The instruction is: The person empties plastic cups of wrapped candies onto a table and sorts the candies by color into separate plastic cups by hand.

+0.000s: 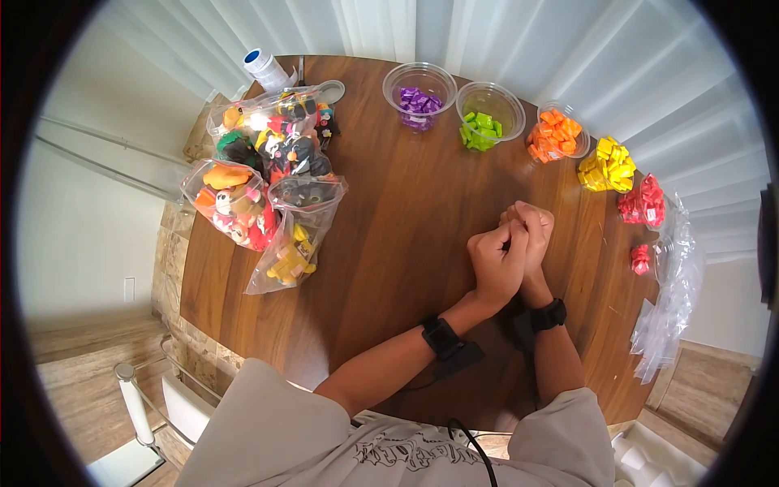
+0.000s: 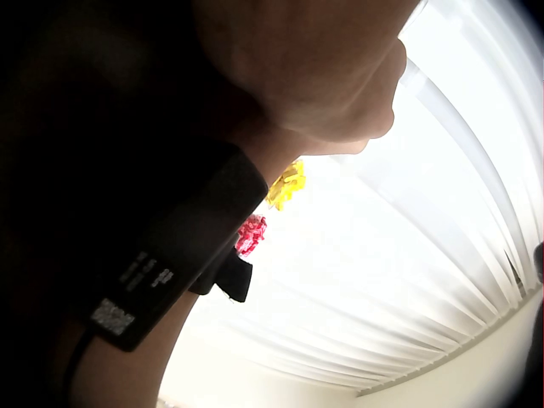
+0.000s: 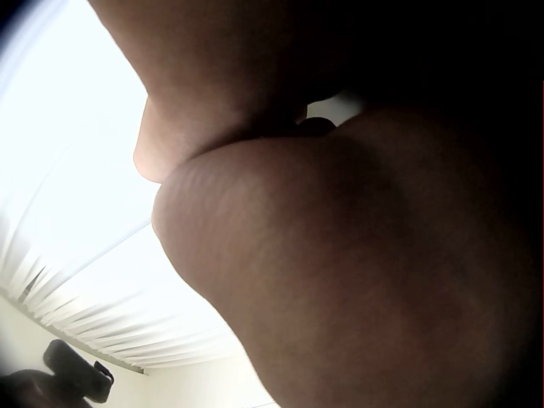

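My left hand (image 1: 497, 264) and right hand (image 1: 533, 235) are clasped together above the right half of the table, fingers curled in against each other. No object shows between them, and the insides of both palms are hidden. In the left wrist view the left hand (image 2: 331, 85) lies close against the other. The right wrist view is mostly filled by the hands' dark skin surfaces. Nearest beyond them stand tubs of small wrapped packets: orange (image 1: 555, 135), yellow (image 1: 607, 165) and red (image 1: 642, 201). A small red bundle (image 1: 640, 260) lies to their right.
Clear tubs of purple packets (image 1: 419, 107) and green packets (image 1: 482, 130) stand at the back. Clear bags of toy figures (image 1: 284, 146) fill the left side, beside a white bottle (image 1: 268, 69) and a lid (image 1: 330, 91). Crumpled plastic bags (image 1: 673, 284) line the right edge.
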Available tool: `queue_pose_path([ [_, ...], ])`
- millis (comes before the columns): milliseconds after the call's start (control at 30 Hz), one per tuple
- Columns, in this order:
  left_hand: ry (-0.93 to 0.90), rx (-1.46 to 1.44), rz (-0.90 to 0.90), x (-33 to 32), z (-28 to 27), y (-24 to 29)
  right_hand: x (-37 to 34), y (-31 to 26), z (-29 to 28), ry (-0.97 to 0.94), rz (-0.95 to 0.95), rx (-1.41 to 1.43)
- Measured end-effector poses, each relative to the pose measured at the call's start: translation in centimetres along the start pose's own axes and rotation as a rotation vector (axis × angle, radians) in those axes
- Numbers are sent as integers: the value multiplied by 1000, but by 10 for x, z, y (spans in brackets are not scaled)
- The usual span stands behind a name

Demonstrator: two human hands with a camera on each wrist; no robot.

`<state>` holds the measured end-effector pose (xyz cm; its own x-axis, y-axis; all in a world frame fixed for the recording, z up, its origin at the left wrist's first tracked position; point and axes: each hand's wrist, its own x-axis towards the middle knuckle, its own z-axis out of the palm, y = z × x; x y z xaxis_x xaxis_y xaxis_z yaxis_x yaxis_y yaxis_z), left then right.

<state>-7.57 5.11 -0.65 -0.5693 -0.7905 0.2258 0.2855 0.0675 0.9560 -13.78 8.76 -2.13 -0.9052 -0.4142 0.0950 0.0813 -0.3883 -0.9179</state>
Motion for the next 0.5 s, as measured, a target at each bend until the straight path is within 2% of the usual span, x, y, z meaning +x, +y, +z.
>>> queue_pose_path([
  [500, 1, -7, 11, 0, 0, -1, 0, 1, -1, -7, -12, -19],
])
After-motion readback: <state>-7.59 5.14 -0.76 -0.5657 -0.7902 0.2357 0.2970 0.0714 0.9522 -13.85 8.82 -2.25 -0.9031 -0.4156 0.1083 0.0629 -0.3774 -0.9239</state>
